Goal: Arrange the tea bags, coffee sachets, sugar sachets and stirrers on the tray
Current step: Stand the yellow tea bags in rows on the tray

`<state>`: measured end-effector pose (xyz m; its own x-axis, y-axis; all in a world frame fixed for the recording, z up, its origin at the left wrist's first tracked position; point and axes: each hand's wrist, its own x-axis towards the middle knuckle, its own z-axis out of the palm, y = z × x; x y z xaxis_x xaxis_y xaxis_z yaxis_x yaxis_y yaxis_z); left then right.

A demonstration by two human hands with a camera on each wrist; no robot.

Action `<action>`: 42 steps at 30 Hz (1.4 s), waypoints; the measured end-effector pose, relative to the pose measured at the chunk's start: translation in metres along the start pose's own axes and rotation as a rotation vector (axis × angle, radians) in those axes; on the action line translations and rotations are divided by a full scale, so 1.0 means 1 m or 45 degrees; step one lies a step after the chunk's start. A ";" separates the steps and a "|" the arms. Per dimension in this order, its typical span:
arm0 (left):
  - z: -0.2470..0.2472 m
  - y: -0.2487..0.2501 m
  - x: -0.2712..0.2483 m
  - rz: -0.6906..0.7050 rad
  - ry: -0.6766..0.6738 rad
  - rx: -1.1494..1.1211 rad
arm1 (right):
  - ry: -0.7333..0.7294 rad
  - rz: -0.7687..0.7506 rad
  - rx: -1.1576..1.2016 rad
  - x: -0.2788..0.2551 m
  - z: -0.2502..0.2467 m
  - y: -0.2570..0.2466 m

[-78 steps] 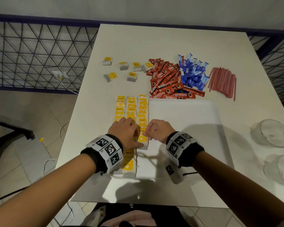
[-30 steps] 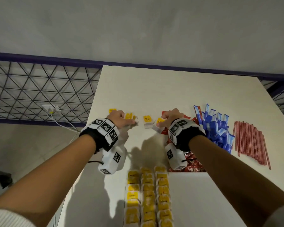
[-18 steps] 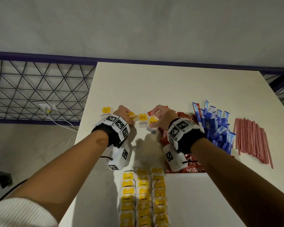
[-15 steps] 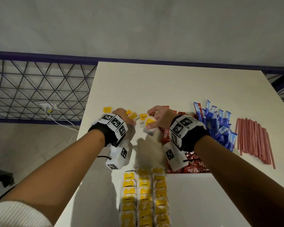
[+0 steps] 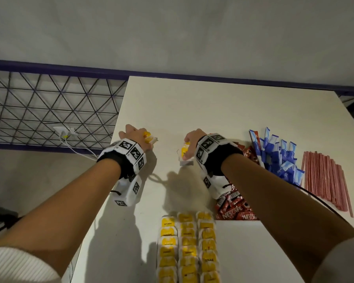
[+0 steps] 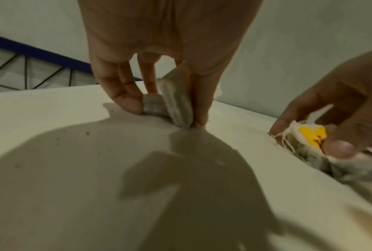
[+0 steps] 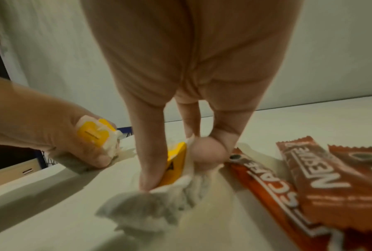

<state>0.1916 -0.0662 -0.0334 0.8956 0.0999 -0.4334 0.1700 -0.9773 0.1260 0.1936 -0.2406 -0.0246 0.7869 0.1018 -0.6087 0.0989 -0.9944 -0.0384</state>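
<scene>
Yellow-tagged tea bags (image 5: 150,137) are pinched between the thumb and fingers of the left hand (image 5: 135,137) at the table's (image 5: 192,103) left edge, while the right hand (image 5: 191,142) grips its own bunch of tea bags (image 5: 184,155) just left of the red Nescafé coffee sachets (image 5: 236,209). Half a second earlier a few loose tea bags still lay on the table between and beside the hands; now that stretch holds none, all gathered into the two grips, and the hands have drawn further apart. The left wrist view shows the bags' lower ends touching the tabletop; the right wrist view shows a yellow tag wedged between forefinger and thumb, with the pale bags bunched below. Three neat rows of tea bags (image 5: 187,248) lie on the white tray (image 5: 253,252) at the near edge. To the right lie blue sugar sachets (image 5: 278,158) and, beyond them, red stirrers (image 5: 325,178). The right forearm crosses over the coffee heap, hiding part of it.
</scene>
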 end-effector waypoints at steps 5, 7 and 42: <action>0.006 -0.001 -0.004 -0.001 -0.022 -0.210 | 0.055 -0.081 0.042 -0.022 -0.001 -0.007; 0.004 -0.004 -0.012 0.040 -0.017 -0.225 | 0.076 -0.134 0.085 -0.028 0.004 -0.009; 0.073 -0.005 -0.307 -0.039 -0.673 -2.173 | 0.295 -0.444 1.221 -0.269 0.114 -0.016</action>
<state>-0.1147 -0.1057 0.0340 0.7287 -0.2876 -0.6216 0.6848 0.3142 0.6575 -0.0893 -0.2555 0.0491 0.9151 0.2901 -0.2800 -0.1021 -0.5050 -0.8571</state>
